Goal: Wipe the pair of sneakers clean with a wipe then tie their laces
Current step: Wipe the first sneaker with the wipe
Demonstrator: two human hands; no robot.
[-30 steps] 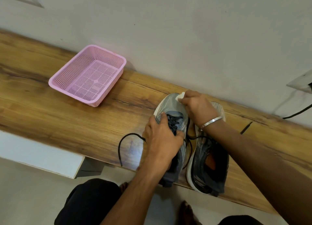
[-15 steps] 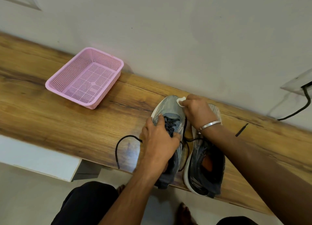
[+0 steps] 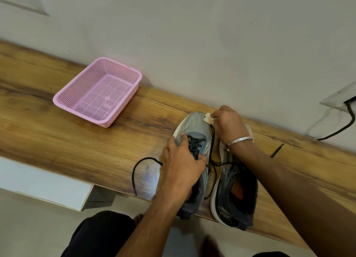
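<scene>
Two grey sneakers, left sneaker (image 3: 194, 127) and right sneaker (image 3: 234, 195), sit at the worktop's (image 3: 77, 147) near edge; no readable branding. One wipe (image 3: 208, 118) is pinched by right hand (image 3: 230, 124) fingers; left hand (image 3: 183, 166) fingers grip the left sneaker. One pink basket (image 3: 98, 92).

Two grey mesh sneakers with white soles stand side by side on the wooden table (image 3: 77, 141), toes toward the wall, heels at the table's near edge. The left sneaker (image 3: 194, 129) has a smooth grey toe cap and dark laces (image 3: 195, 144) threaded loosely through its eyelets; one untied lace end (image 3: 138, 168) curls out over the table to its left. The right sneaker (image 3: 234, 195) sits just beside it, its dark opening facing up with an orange insole showing inside, and a loose lace strand crosses between the two. A small crumpled white wipe (image 3: 209, 118) touches the left sneaker's toe on its right side.
</scene>
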